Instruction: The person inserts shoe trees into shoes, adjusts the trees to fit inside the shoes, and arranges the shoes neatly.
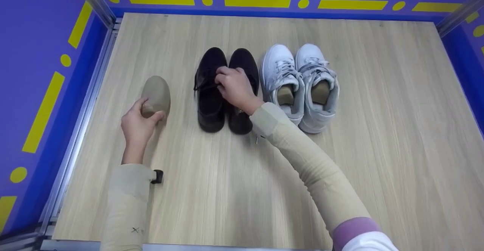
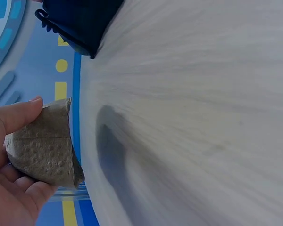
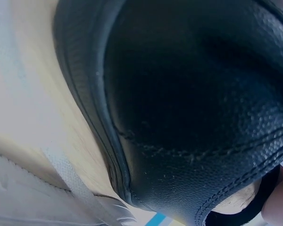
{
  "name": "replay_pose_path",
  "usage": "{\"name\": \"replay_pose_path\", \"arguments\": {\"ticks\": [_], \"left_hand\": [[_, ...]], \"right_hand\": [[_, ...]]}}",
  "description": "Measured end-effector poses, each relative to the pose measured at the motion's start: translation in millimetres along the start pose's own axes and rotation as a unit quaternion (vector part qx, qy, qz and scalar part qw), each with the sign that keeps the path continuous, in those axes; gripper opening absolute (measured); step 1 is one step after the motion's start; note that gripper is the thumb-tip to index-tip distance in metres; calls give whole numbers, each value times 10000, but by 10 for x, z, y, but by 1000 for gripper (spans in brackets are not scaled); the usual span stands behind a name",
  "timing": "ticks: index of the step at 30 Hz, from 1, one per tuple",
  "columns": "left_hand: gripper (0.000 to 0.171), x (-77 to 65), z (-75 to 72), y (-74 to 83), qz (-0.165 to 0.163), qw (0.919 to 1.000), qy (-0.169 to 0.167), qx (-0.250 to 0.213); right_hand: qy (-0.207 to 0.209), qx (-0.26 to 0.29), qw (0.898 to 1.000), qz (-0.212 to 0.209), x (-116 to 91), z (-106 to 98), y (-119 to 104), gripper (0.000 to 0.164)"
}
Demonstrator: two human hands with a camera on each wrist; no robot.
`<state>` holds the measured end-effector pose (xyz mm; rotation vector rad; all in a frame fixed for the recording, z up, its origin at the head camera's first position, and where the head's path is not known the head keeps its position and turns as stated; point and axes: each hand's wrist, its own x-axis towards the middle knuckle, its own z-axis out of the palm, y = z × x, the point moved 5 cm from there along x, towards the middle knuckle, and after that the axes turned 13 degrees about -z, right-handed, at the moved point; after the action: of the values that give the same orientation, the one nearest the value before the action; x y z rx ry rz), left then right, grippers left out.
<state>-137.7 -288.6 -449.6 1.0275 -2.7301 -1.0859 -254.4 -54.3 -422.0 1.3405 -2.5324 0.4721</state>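
My left hand (image 1: 148, 111) grips the near end of a tan pulp shoe insert (image 1: 156, 92) that lies on the wood floor left of the shoes. In the left wrist view the insert (image 2: 42, 148) sits between thumb and fingers. A pair of black leather shoes (image 1: 210, 92) stands side by side in the middle, toes pointing away. My right hand (image 1: 224, 78) reaches over them, its fingers curled on the opening of the right black shoe (image 1: 245, 64). The right wrist view is filled by that shoe's black leather (image 3: 188, 103).
A pair of white sneakers (image 1: 315, 69) stands right of the black shoes, each with a tan insert (image 1: 285, 94) inside. The wood floor (image 1: 378, 137) is bounded by purple walls with yellow marks (image 1: 257, 2) and a metal rail (image 1: 81, 122) on the left.
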Motion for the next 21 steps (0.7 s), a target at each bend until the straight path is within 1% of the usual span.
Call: {"name": "replay_pose_path", "arguments": {"ticks": [6, 13, 21], "left_hand": [[62, -56, -24, 100, 92, 9998, -145, -33], [59, -134, -47, 212, 351, 9993, -114, -99], [59, -239, -99, 349, 591, 9982, -130, -33]], "right_hand": [[147, -72, 9999, -52, 6, -4, -6, 7], [159, -58, 9998, 42, 24, -12, 10, 10], [219, 18, 9997, 121, 26, -2, 23, 9]]}}
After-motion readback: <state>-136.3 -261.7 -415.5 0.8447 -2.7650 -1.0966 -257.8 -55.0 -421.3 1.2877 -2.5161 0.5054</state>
